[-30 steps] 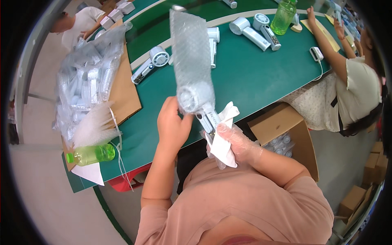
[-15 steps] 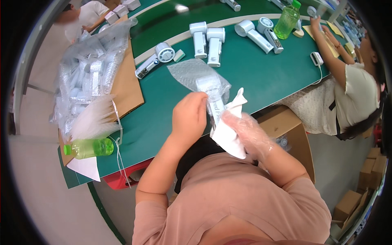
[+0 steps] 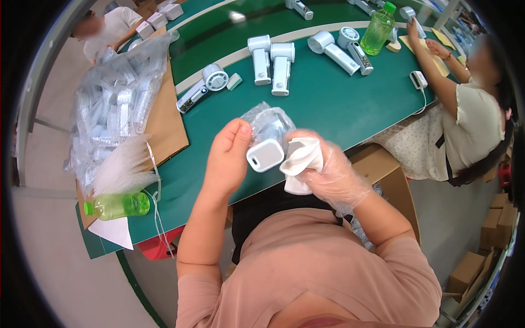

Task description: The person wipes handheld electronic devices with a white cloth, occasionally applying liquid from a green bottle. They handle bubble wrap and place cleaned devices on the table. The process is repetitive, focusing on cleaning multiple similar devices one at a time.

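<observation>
Between my hands a light blue-grey handheld fan (image 3: pixel 266 155) points its flat handle end toward me. Its head is covered by a clear bubble-wrap bag (image 3: pixel 268 117). My left hand (image 3: pixel 231 150) is bare and closed on the wrapped fan from the left side. On the right, my right hand (image 3: pixel 328 172) wears a thin clear plastic glove and clutches a bunched white cloth (image 3: pixel 302 159) close against the fan. Farther up the green table (image 3: pixel 219 128) lie two similar fans (image 3: pixel 281 68) side by side, and another fan (image 3: pixel 210 82) beside a small pale block (image 3: pixel 234 82).
At left, a pile of bubble-wrapped fans (image 3: pixel 117 93) rests on cardboard (image 3: pixel 170 120), near a green-capped bottle (image 3: pixel 117 205). Another green bottle (image 3: pixel 378 30) stands far right by two fans (image 3: pixel 342 52). A co-worker (image 3: pixel 470 109) sits right; an open carton (image 3: pixel 394 180) stands below the table edge.
The fan has been tipped so its handle end now faces me. My right hand has gathered the cloth into a bunch. The co-worker at right has raised a fan.
</observation>
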Demonstrator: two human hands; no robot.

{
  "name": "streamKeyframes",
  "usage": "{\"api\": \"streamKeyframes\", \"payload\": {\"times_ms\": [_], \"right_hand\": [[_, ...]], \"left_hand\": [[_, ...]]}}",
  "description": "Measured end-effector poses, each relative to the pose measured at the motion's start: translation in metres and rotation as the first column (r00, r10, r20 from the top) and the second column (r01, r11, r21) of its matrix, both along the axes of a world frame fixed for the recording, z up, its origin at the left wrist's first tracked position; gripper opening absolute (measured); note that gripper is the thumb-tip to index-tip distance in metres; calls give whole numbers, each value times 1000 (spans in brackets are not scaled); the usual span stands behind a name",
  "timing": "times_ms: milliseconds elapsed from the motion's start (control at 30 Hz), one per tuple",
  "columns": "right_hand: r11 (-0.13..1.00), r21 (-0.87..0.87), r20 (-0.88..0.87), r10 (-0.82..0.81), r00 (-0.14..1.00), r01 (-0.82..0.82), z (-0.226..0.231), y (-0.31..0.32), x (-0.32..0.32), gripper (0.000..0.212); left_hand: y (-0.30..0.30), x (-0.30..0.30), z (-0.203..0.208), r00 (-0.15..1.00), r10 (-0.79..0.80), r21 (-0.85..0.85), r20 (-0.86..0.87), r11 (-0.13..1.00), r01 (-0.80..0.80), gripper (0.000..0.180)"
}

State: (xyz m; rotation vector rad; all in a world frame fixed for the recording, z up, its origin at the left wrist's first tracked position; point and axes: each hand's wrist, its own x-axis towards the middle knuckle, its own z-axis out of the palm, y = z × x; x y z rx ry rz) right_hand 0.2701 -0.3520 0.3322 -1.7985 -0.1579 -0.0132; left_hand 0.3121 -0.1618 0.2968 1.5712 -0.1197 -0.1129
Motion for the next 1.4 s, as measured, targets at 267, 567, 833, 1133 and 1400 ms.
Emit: {"api": "streamKeyframes", "payload": {"times_ms": [267,567,833,1133,1400], "right_hand": [[781,-570,375,525,764,-257,4,-45,39,33],[776,-536,417,587,694,-333,34,-42,45,29],[936,344,-88,116,989,-79,7,-34,40,40],[820,506,-297,-125,947,267,-53,-72,52,29],[363,924,-222,266,938,116,-60,-99,51,55]], "left_hand": [[22,1,18,920,-213,-224,-330,964,143,24],[34,-8,93,991,-133,246,8,961,127,17],[96,54,128,811,-23,653,585,606,-454,21],[305,126,146,665,320,736,674,-363,-571,20],[127,158,95,971,22,966,240,92,-241,24]]}}
